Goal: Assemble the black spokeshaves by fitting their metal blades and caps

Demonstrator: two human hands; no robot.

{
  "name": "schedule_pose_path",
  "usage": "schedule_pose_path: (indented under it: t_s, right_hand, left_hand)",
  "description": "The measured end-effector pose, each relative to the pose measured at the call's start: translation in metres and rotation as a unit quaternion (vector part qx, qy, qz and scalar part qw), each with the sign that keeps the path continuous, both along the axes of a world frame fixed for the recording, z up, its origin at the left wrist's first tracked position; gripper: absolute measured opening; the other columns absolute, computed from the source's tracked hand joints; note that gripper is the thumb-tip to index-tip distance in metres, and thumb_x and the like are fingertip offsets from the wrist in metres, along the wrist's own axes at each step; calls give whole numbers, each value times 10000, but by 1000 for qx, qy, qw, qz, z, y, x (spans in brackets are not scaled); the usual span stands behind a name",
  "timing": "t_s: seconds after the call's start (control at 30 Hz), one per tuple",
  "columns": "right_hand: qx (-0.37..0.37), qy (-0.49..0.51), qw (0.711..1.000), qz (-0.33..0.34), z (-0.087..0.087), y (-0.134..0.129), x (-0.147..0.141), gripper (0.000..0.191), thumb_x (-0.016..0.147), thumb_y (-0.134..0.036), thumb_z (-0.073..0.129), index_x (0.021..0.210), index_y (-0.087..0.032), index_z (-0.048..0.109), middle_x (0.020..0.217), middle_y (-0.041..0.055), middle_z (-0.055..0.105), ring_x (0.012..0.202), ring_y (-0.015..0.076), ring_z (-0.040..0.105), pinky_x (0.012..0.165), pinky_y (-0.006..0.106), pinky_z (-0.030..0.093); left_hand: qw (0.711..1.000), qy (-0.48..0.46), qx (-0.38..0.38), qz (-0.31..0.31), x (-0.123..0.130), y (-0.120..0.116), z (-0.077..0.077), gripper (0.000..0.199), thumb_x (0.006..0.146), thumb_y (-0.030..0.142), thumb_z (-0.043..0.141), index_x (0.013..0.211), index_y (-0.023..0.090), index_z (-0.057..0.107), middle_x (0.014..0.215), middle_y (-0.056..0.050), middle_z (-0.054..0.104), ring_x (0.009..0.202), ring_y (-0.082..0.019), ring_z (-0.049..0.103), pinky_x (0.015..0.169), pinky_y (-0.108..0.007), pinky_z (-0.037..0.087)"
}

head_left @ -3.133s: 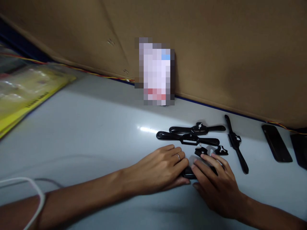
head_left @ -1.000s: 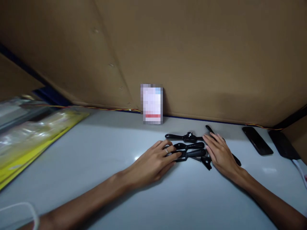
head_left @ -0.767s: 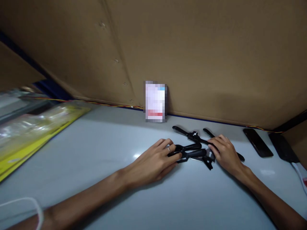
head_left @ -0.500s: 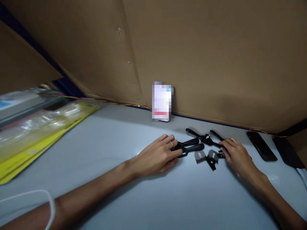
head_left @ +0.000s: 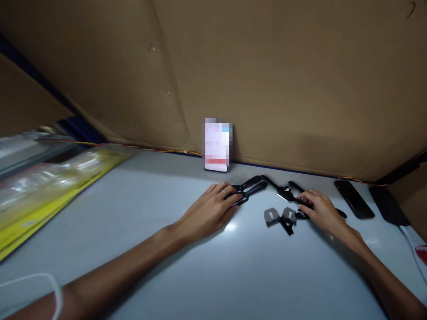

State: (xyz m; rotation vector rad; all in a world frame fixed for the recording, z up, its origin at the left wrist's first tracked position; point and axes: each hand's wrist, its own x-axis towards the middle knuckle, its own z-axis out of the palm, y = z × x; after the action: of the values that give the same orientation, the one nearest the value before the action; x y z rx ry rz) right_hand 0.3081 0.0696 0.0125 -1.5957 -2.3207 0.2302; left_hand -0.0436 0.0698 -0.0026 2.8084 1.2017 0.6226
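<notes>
My left hand (head_left: 213,204), a ring on one finger, has its fingers curled over a pair of black spokeshaves (head_left: 254,186) lying side by side, their handles pointing right. My right hand (head_left: 318,209) is closed around the handle of another black spokeshave (head_left: 285,192), whose middle is bare metal along one edge. Just behind that hand, a further black handle (head_left: 294,186) shows, partly hidden. In front lie two grey slotted blades (head_left: 271,216) and a small black cap plate (head_left: 287,226). More black metal (head_left: 302,214) is half covered by my right fingers.
A lit phone with a blurred screen (head_left: 216,144) leans on the cardboard wall (head_left: 283,80). A dark phone (head_left: 354,198) and a black object with a white cable (head_left: 388,209) lie right. Yellow-backed plastic packaging (head_left: 66,191) lies left, and a white cable (head_left: 55,284) crosses my left forearm.
My left hand has slid its spokeshaves back and slightly left. My right hand has shifted its spokeshave a little right, away from them. The view has also turned slightly.
</notes>
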Motion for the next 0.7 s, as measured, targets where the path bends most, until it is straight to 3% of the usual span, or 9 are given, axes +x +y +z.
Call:
schedule_pose_path:
  t_s: [0.33,0.53,0.7]
  right_hand:
    - [-19,-33,998,-57,-2,-4,-26,85,865,-293,561,843,-211,570,767,35,657,668,196,584,619,303,365]
    - [-8,-58,996,-73,-3,-3,-24,89,836,-277,531,867,-212,583,675,28,636,578,196,538,569,298,286]
    - [-4,-70,995,-65,-4,-5,-24,167,870,-284,500,723,-223,550,605,28,608,540,189,511,546,305,248]
  left_hand:
    - [1000,-9,-13,6,1,3,-3,276,1011,250,435,1219,202,611,1178,-100,611,1110,-263,517,937,-447,466]
    - [1000,-10,-14,2,2,3,-4,281,1013,258,448,1254,204,581,1174,-88,623,1101,-256,516,926,-444,470]
    - [999,-11,0,36,3,3,-8,284,1007,253,441,1248,173,570,1162,-107,618,1066,-269,519,902,-458,476]
